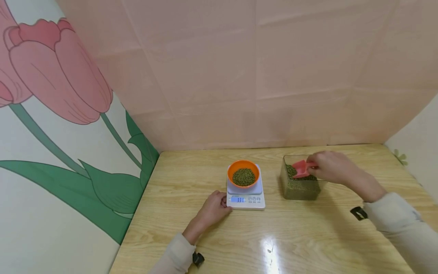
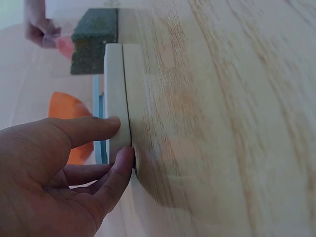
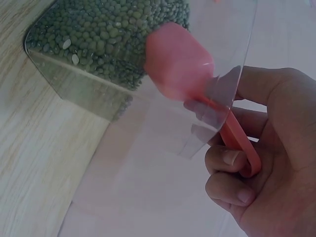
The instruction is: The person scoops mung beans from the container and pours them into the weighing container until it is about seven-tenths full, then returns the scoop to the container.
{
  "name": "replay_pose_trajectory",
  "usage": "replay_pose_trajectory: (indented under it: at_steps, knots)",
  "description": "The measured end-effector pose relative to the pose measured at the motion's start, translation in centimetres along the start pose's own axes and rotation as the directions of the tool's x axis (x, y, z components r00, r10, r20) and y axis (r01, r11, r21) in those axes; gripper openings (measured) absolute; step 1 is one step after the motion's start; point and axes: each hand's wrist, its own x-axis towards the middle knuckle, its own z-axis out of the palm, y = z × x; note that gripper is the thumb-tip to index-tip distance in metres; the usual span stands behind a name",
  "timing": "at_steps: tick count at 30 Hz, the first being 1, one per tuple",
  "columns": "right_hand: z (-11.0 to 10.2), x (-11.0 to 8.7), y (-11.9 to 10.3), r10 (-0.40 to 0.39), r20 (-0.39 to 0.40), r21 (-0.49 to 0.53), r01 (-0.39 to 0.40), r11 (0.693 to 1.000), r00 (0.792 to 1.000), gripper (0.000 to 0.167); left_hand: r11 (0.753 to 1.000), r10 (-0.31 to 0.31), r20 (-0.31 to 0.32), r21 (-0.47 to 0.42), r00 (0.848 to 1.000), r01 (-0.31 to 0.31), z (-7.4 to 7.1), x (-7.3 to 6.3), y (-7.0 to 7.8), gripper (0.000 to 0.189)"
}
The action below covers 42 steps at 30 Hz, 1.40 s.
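In the head view a white kitchen scale (image 1: 246,205) carries an orange bowl (image 1: 242,163) holding green mung beans (image 1: 243,177); its display seems to read 331. My left hand (image 1: 213,208) grips the scale's front left corner, thumb and curled fingers against the edge in the left wrist view. To the right stands a clear rectangular container (image 1: 301,190), partly full of mung beans (image 3: 106,39). My right hand (image 1: 330,166) holds a pink scoop (image 3: 177,61) by its handle, the scoop's head inside the container. The scoop's contents are hidden in the right wrist view.
Scale and container stand apart on a wood-grain table (image 1: 191,171). A pink sheet (image 1: 239,76) hangs behind the table. The left wall (image 1: 41,198) bears a painted tulip, and a pale wall (image 1: 415,152) rises at the right.
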Motion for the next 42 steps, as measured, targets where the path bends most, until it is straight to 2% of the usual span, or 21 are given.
replay_pose_trajectory:
  at_steps: [3, 13, 18, 33, 42]
  knots:
    - [0.2, 0.1, -0.1, -0.002, -0.01, -0.011, 0.002, 1.0, 1.0, 0.012, 1.0, 0.003, 0.0, 0.001, 1.0, -0.003, 0.0, 0.0, 0.0, 0.024]
    - [0.4, 0.4, -0.4, -0.018, -0.032, -0.035, 0.016, 0.999, 0.999, 0.026, 1.0, -0.012, 0.014, -0.022, 1.0, 0.012, -0.2, -0.1, 0.1, 0.024]
    - [0.8, 0.6, -0.4, -0.016, -0.018, -0.035, 0.015, 0.999, 1.0, 0.027, 1.0, -0.016, 0.016, -0.021, 1.0, 0.016, -0.2, -0.1, 0.1, 0.025]
    - [1.4, 1.3, -0.5, -0.078, -0.055, -0.065, 0.075, 0.995, 0.995, 0.027, 1.0, -0.023, 0.017, -0.019, 1.0, 0.024, -0.2, 0.1, 0.1, 0.024]
    - [2.0, 1.5, -0.2, -0.087, -0.063, -0.121, 0.079, 0.99, 0.994, 0.028, 1.0, -0.023, 0.019, -0.021, 1.0, 0.023, -0.2, 0.0, 0.1, 0.024]
